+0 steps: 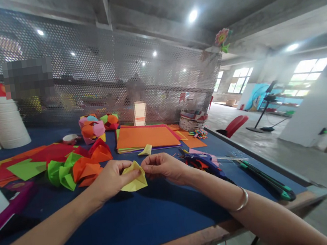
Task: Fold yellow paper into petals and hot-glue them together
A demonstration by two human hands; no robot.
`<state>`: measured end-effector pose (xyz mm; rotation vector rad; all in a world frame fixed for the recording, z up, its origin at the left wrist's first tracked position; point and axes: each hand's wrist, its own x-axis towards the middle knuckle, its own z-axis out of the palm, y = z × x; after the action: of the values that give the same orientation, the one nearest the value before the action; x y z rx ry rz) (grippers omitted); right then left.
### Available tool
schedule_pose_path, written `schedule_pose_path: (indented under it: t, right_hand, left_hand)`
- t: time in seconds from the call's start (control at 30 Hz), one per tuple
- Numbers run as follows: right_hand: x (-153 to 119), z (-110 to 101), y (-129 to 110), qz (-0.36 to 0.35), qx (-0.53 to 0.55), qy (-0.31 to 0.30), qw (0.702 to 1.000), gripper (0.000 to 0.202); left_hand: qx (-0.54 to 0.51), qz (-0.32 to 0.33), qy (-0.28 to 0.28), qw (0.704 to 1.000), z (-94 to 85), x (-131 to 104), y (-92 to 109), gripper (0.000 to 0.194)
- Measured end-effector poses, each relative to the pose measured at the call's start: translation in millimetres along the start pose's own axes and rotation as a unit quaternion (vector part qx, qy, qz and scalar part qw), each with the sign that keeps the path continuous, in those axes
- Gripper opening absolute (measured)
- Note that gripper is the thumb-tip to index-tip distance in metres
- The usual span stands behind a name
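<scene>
A folded piece of yellow paper (134, 181) is held just above the blue tabletop (129, 231). My left hand (115, 179) pinches it from the left, thumb lying across its front. At its right edge my right hand (162, 169) is closed, fingertips pressed together on the paper's corner. Just beyond my hands lies a smaller yellow folded piece (145, 150). Left of my left hand sit green folded paper pieces (64, 171) and orange folded paper pieces (87, 169).
A stack of coloured sheets (147, 136) lies behind my hands, near paper balls (92, 128) and a woven basket (193, 119). To the right are a blue tool (201, 161) and a green-and-black cutter (265, 177). Paper cups (3, 119) and a purple tape dispenser (18, 206) stand left.
</scene>
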<state>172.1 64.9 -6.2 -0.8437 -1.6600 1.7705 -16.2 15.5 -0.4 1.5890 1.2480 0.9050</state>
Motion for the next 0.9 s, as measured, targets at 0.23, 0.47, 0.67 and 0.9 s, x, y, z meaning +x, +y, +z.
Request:
schedule_pose_path:
  t: [0.23,0.47,0.67,0.9]
  right_hand:
    - [-0.7,4.3,-2.6,-0.071,-0.113,0.017,0.991,0.043]
    - [-2.7,4.5,0.2,-0.14,-0.27,0.052,0.951,0.02]
    - [-8.1,10.1,-0.4,-0.18,-0.339,0.085,0.919,0.01]
    - [-8.8,13.4,1.7,-0.224,-0.413,0.106,0.877,0.006]
  left_hand:
    - [0.001,0.005,0.002,1.0,1.1,0.1,-0.8,0.047]
    - [0.004,0.005,0.003,1.0,3.2,0.9,-1.9,0.046]
    - [0.008,-0.002,0.008,1.0,2.6,2.0,-4.6,0.043]
    - [0.038,-0.003,0.012,0.999,0.1,3.6,-3.8,0.036]
